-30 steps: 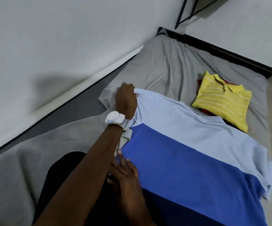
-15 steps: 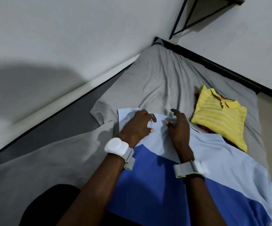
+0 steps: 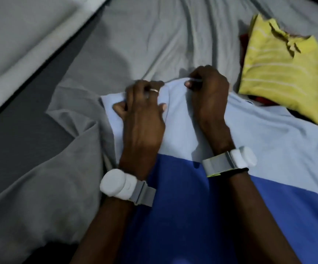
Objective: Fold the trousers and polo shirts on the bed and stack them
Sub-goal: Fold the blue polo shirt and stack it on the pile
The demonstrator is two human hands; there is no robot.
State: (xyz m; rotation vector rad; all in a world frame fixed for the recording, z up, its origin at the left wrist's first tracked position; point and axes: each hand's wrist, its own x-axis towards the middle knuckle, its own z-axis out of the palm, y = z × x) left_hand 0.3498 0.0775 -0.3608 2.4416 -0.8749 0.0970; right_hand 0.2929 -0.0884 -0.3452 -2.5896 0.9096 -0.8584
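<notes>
A polo shirt (image 3: 268,149), light blue at the top and royal blue lower down, lies spread across the grey bed sheet (image 3: 144,40). My left hand (image 3: 143,115) presses and grips the light blue cloth near the shirt's far left corner. Beside it, my right hand (image 3: 209,94) pinches the shirt's far edge between thumb and fingers. A folded yellow striped polo shirt (image 3: 282,73) rests at the upper right on top of a red garment (image 3: 245,42), of which only slivers show.
The white wall base (image 3: 20,35) and a dark gap (image 3: 20,119) run along the left side of the bed. The grey sheet is bunched up at the left (image 3: 40,187). Both wrists carry white bands.
The view has closed in on the shirt. Both hands shifted to the shirt's far edge and closed on the light blue cloth; the right hand came up from the near side a second ago.
</notes>
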